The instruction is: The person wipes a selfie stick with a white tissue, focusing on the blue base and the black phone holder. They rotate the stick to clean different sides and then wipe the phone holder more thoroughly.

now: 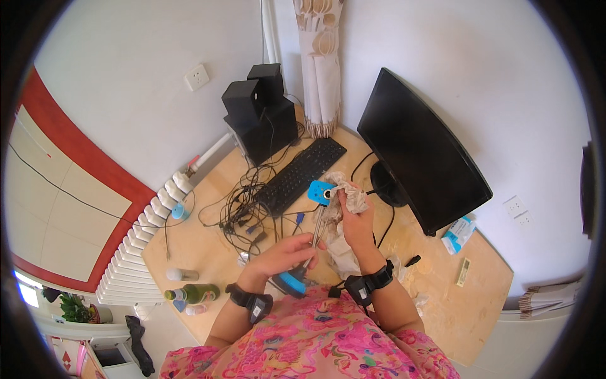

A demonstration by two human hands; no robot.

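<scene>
A blue webcam with a round lens stands at the top of a thin metal stem. Its blue and black base is close to my body, tilted. My left hand grips the stem low down, just above the base. In my right hand is a crumpled, soiled wet wipe or cloth, pressed against the right side of the webcam head, beside the lens. More crumpled white tissue hangs or lies below that hand; where it joins the wipe I cannot tell.
A black keyboard and tangled cables lie beyond my hands. Black speakers stand at the back, a monitor to the right. A green bottle is at left; a wipes packet is at right. A white radiator borders the wooden desk.
</scene>
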